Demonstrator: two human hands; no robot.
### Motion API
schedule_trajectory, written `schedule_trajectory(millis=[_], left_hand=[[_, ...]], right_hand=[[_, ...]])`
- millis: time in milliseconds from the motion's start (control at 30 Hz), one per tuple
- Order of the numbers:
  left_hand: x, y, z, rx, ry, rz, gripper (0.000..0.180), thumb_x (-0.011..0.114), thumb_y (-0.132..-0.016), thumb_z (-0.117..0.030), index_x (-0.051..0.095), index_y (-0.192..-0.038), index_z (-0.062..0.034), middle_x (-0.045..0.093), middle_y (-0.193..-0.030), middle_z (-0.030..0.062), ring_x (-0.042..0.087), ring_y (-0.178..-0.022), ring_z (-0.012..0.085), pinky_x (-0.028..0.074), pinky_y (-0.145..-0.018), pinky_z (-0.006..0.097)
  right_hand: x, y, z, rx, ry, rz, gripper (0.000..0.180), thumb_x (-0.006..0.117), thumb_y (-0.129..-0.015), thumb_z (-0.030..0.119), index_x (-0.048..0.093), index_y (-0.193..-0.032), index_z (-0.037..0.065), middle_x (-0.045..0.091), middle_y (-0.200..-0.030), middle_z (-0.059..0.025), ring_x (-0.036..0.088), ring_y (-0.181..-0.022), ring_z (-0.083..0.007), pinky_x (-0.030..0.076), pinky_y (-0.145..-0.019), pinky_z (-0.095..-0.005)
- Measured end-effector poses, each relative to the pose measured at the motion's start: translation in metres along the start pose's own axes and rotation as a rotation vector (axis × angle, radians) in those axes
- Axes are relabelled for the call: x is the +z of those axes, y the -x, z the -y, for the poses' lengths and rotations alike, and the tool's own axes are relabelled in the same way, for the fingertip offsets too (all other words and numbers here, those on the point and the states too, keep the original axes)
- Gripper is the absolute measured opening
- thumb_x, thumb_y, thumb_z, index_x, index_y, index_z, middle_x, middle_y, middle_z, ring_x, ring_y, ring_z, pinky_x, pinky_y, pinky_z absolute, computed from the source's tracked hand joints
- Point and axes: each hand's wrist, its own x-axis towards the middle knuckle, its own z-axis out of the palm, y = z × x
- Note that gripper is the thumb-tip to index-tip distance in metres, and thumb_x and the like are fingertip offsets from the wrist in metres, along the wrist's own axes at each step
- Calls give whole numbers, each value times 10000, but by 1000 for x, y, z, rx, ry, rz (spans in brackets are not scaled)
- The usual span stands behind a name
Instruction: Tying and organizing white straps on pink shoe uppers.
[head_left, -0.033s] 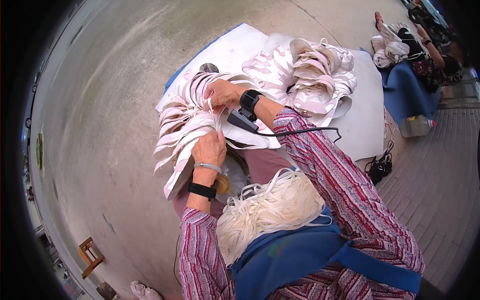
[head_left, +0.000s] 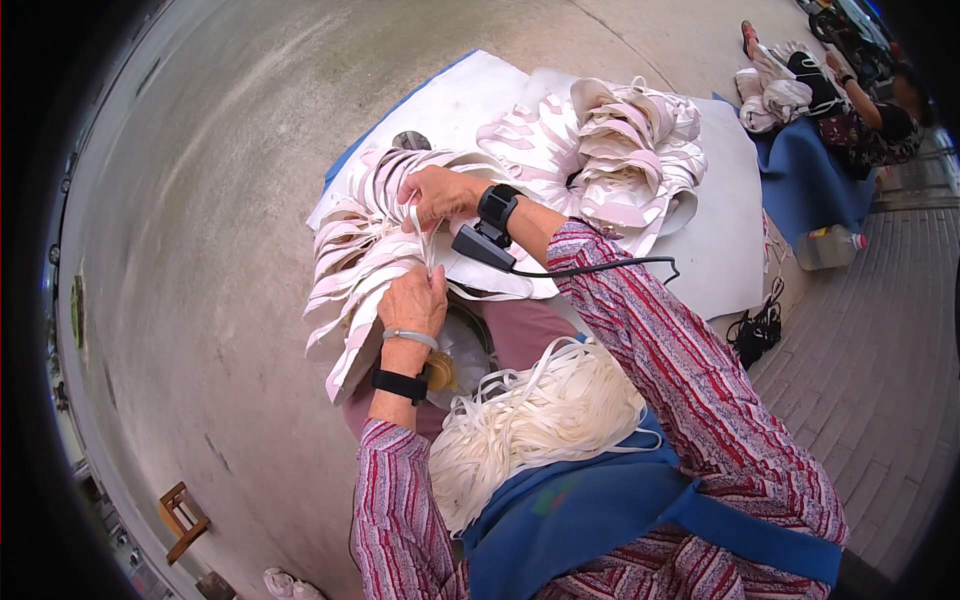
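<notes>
A curved row of white and pink shoe uppers [head_left: 350, 270], stacked close together, lies in front of me at the left. My right hand [head_left: 440, 195] pinches a white shoelace [head_left: 416, 218] at the inner edge of the row. Just below it, my left hand [head_left: 412, 303] is closed at the near end of the row, with fingers at the lace strands that run between both hands. Its fingertips are partly hidden. A heap of loose white shoelaces [head_left: 540, 420] rests in my lap on a blue apron [head_left: 570, 510].
Another bunch of shoe uppers [head_left: 630, 150] sits on a white sheet [head_left: 725, 260]. A plastic bottle [head_left: 830, 247] with a red cap and a black cable bundle [head_left: 758, 325] lie at the right. Another person [head_left: 860, 110] sits far right. A wooden stool [head_left: 184, 520] stands lower left.
The view has shifted very slightly. My left thumb now shows a bit more upright; both hands otherwise stay at the same place on the row of uppers.
</notes>
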Motion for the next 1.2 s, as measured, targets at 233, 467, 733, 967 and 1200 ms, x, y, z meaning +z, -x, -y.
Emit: schedule_trajectory(millis=[233, 467, 733, 967, 1200], left_hand=[[13, -17, 35, -12, 237, -40, 310, 506, -797, -269, 592, -677, 4, 594, -660, 225, 570, -595, 377, 429, -587, 468], [-24, -23, 35, -297, 1113, -76, 211, 550, -832, -186, 508, -662, -69, 386, -465, -32, 302, -313, 54, 236, -284, 209], [-118, -26, -25, -95, 1111, -150, 192, 542, -848, -168, 510, -686, -70, 382, -457, -50, 304, -315, 34, 251, -291, 192], [-148, -18, -104, 146, 1054, -151, 158, 550, -837, -170, 582, -802, -20, 425, -521, -46, 338, -377, 21, 288, -329, 173], [-178, 4, -211, 681, 952, -34, 197, 545, -821, -179, 546, -749, 5, 488, -547, 20, 391, -407, 74, 314, -398, 184]], right_hand=[[-3, 104, -18, 11, -272, -405, 303, 600, -779, 189, 579, -972, -43, 596, -755, -70, 573, -635, -113, 480, -534, -235], [21, 160, -76, 61, 147, -335, 671, 688, -712, 364, 448, -1164, -71, 551, -969, -185, 563, -862, -292, 462, -761, -356], [81, 148, -6, -120, 278, -497, 923, 744, -588, 223, 227, -1331, 44, 386, -1039, -230, 543, -806, -421, 489, -612, -469], [74, 156, 7, -258, 116, -819, 942, 724, -621, 184, 180, -1381, 67, 383, -1063, -234, 536, -838, -440, 492, -670, -466], [16, 220, 31, -345, 101, -1167, 933, 762, -605, 203, 245, -1369, 60, 382, -1106, -218, 456, -998, -422, 464, -768, -460]])
